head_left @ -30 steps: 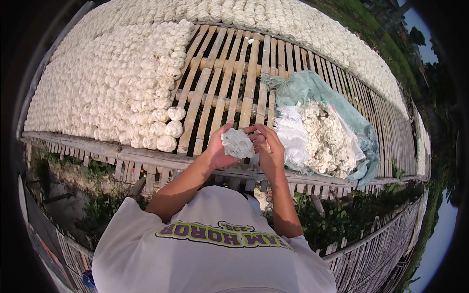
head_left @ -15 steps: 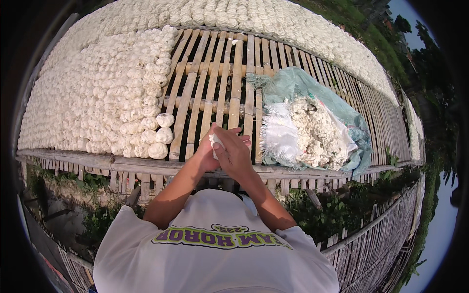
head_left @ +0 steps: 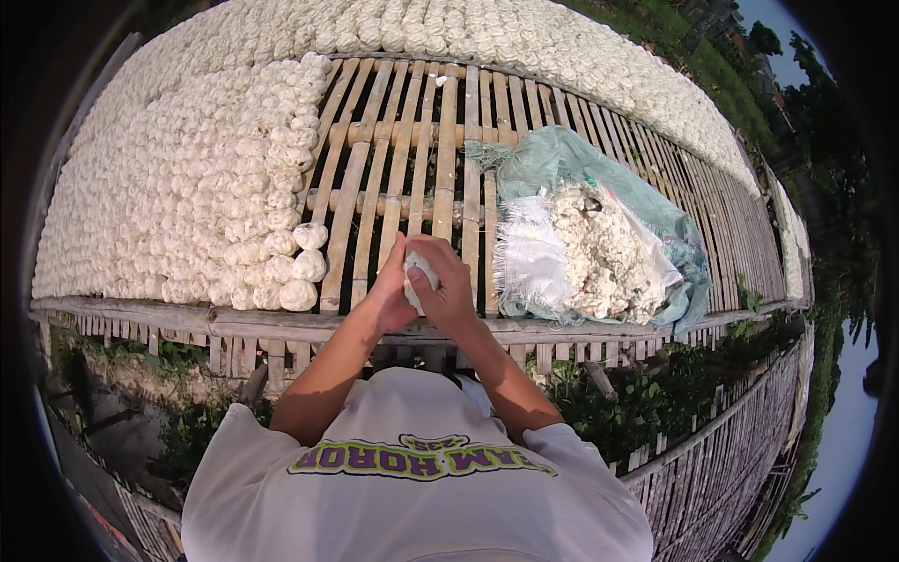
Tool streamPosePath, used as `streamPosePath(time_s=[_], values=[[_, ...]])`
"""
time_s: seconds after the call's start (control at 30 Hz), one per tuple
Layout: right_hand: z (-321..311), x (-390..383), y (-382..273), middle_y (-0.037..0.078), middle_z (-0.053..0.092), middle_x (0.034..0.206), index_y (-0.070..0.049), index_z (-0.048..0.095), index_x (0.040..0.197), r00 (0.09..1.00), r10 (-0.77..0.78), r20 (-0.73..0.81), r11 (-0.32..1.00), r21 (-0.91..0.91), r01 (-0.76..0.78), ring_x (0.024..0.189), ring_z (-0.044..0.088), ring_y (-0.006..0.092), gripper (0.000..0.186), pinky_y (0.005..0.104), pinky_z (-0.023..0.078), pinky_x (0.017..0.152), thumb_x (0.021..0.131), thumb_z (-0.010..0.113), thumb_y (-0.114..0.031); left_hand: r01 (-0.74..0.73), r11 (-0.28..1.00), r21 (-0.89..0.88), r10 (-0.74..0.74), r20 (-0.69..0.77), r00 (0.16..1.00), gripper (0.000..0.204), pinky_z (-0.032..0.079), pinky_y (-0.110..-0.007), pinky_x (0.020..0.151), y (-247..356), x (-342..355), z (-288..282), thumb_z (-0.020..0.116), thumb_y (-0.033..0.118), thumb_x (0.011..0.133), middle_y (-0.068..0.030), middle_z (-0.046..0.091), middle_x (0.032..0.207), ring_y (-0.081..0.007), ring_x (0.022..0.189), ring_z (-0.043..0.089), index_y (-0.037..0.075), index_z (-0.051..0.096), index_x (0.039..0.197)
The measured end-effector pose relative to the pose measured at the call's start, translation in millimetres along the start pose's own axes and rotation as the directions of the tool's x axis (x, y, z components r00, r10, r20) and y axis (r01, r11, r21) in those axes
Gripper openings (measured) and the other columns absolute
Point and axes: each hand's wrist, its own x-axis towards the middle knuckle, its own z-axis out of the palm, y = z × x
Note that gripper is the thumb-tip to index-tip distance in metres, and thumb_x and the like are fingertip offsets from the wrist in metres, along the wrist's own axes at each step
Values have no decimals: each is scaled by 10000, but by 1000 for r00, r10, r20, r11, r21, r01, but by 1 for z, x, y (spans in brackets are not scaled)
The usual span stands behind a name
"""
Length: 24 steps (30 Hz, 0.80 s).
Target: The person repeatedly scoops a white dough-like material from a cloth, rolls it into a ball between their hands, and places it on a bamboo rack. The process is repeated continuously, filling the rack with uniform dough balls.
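Two sets of fingers [head_left: 440,251] are closed around one pale lump [head_left: 423,260], pressing it from either side. From where I stand, the left hand [head_left: 389,295] cups its far flank, while the right hand [head_left: 449,290] wraps over the near one with its thumb lying across the face; such a grip probably keeps soft, crumbly stuff together. The lump sits in the air above the front rail [head_left: 253,324] of a slatted bamboo rack [head_left: 446,140], close to the person's body, where both arms can likely squeeze evenly.

Just beyond the hands, bare slats run away from the person, with dark gaps between them, perhaps so air can pass beneath. On the left lies a block of white balls [head_left: 178,187] in packed rows, touching one another, which probably saves space. To the right a blue-green sack [head_left: 552,150] lies spread open, its frayed white cloth [head_left: 534,253] turned toward the hands and loose clumps [head_left: 604,253] exposed, apparently for easy reach. Further off, a long band of similar balls [head_left: 524,33] curves along the far side, and greenery [head_left: 581,407] grows below the rail
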Motion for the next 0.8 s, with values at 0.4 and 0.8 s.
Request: streamPosePath(time_s=[0.4, 0.8], values=[[19, 0, 2, 129, 711, 1150, -20, 685, 1294, 981, 153, -120, 964, 237, -121, 1017, 732, 254, 430, 357, 564, 891, 898, 812, -133, -75, 988, -137, 71, -37, 997, 1006, 411, -559, 1202, -2, -4, 6, 333, 876, 975, -278, 516, 1548, -442, 1463, 491, 41, 458, 1523], [15, -2, -13, 120, 754, 1105, 4, 707, 1140, 990, 46, 132, 994, 91, -58, 1036, 738, 251, 307, 364, 572, 918, 861, 813, -69, -104, 955, -277, 58, -169, 984, 824, 422, -593, 1191, 10, -15, 3, 435, 766, 1018, -306, 568, 1495, -459, 1448, 505, 40, 568, 1384]])
